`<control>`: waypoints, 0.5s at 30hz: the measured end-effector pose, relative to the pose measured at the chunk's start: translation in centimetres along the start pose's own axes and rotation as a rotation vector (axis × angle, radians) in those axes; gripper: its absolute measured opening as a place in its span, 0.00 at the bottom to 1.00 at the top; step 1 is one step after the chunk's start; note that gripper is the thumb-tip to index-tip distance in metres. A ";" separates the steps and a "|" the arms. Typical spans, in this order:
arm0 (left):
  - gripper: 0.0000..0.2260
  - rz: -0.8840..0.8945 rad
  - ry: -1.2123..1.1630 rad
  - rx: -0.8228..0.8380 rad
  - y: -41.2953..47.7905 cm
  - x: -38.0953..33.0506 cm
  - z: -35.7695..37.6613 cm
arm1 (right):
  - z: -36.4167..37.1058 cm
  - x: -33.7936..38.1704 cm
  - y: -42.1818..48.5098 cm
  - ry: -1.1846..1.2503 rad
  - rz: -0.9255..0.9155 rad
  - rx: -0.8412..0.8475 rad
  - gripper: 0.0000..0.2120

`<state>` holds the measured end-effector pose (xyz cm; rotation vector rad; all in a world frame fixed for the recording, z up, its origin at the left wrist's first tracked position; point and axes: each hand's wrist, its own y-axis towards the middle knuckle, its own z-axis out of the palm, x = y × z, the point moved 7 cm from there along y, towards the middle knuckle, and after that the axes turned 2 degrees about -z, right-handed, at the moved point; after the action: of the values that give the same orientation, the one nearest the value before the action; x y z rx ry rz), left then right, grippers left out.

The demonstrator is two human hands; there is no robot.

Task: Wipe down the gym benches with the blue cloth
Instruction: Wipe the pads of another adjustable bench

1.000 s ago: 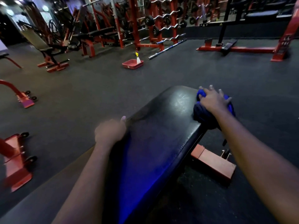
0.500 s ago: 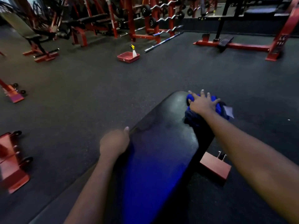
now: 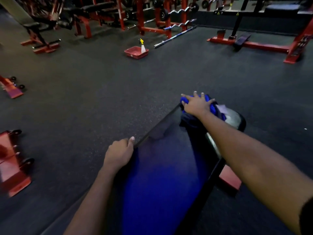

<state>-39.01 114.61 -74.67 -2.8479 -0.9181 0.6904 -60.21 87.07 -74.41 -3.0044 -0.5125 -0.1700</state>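
A black padded gym bench (image 3: 169, 158) runs from the bottom of the view up toward the centre right, with a blue sheen on its near part. My right hand (image 3: 196, 104) lies flat with spread fingers on the bunched blue cloth (image 3: 215, 107) at the bench's far end. A white tag sticks out of the cloth on the right. My left hand (image 3: 118, 153) grips the bench's left edge, fingers curled under it and thumb on top.
A red tray (image 3: 136, 52) with a yellow-topped spray bottle (image 3: 142, 45) sits on the dark rubber floor ahead. Red bench bases with wheels (image 3: 13, 161) stand at the left. Red racks, barbells and other benches (image 3: 94, 11) line the back.
My right hand has pushed the cloth from the bench's right side toward its far end. The left hand keeps its hold on the left edge. My view has tipped downward.
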 end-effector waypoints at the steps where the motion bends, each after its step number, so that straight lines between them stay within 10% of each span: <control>1: 0.23 -0.004 -0.081 0.019 -0.2 0.7 -0.3 | 0.3 2.6 -1.1 -0.028 -0.087 -0.009 0.22; 8: 0.13 -0.075 -0.136 0.232 -0.8 5.0 -0.1 | 2.6 12.2 -17.7 -0.057 -0.606 -0.038 0.27; 15: 0.11 -0.044 -0.201 0.193 -3.2 6.0 -0.6 | 0.8 5.5 -10.5 0.025 -0.066 -0.009 0.23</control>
<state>-36.16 120.73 -75.89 -2.6178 -0.8810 1.0151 -58.48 98.78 -73.77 -2.9915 -0.6109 -0.2153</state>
